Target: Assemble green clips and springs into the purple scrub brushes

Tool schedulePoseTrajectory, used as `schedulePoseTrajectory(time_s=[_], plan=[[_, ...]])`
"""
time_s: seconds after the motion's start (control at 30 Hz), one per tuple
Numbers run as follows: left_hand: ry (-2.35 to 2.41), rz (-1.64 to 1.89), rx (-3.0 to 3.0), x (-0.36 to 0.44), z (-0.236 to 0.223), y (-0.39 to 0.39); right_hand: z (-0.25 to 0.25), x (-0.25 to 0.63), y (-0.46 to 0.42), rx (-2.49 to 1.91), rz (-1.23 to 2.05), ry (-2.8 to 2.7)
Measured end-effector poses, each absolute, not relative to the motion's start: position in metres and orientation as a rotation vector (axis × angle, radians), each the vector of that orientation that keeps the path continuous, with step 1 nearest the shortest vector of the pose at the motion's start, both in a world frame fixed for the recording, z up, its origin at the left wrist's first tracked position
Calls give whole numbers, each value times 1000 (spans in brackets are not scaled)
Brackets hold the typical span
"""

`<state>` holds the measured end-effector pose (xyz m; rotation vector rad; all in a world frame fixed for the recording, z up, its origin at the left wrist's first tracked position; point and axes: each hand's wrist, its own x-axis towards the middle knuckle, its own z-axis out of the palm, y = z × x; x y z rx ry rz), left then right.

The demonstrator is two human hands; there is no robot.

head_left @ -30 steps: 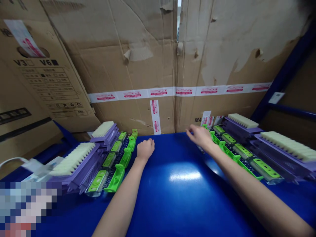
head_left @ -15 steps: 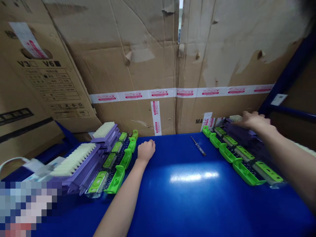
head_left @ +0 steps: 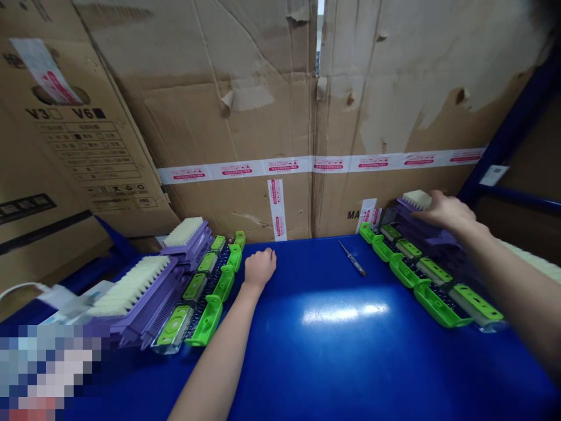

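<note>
My left hand (head_left: pixel 260 268) is curled in a fist on the blue tabletop (head_left: pixel 324 356), with nothing showing in it. Beside it on the left stands a row of bright green clips (head_left: pixel 223 283). At the far right, my right hand (head_left: pixel 449 213) grips the edge of a purple-framed piece with a ridged cream top (head_left: pixel 416 200), which looks like a pleated filter; it is raised and tilted. My fingertips are partly hidden. Below that hand lie clear parts with green tops (head_left: pixel 433 272) and another row of green clips (head_left: pixel 401 270).
More purple-framed filters (head_left: pixel 135 285) stand at left. A slim screwdriver-like tool (head_left: pixel 352 258) lies right of centre. Tall cardboard (head_left: pixel 245 128) closes off the back, and a printed carton (head_left: pixel 83 158) leans at left. A blue metal frame (head_left: pixel 504 140) rises at right.
My right hand has lifted the far end of the purple-framed filter slightly, so more of its cream top shows. My left hand stays in place.
</note>
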<state>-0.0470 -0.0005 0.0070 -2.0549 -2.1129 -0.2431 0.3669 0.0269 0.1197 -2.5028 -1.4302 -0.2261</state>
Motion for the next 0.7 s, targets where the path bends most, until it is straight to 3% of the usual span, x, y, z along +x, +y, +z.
schedulePoseTrajectory(time_s=[0.17,0.53,0.7], plan=[[-2110,-245,-2057,-46,7,0,120,305,-4,-2273,-311,-1644],[-2131,-286,-2083,-46,7,-6,46,172,-9,-1484,69,-2426],[-1992,-723,-2050,-47,8,-10,33,156,-3,-1324,123,-2479]])
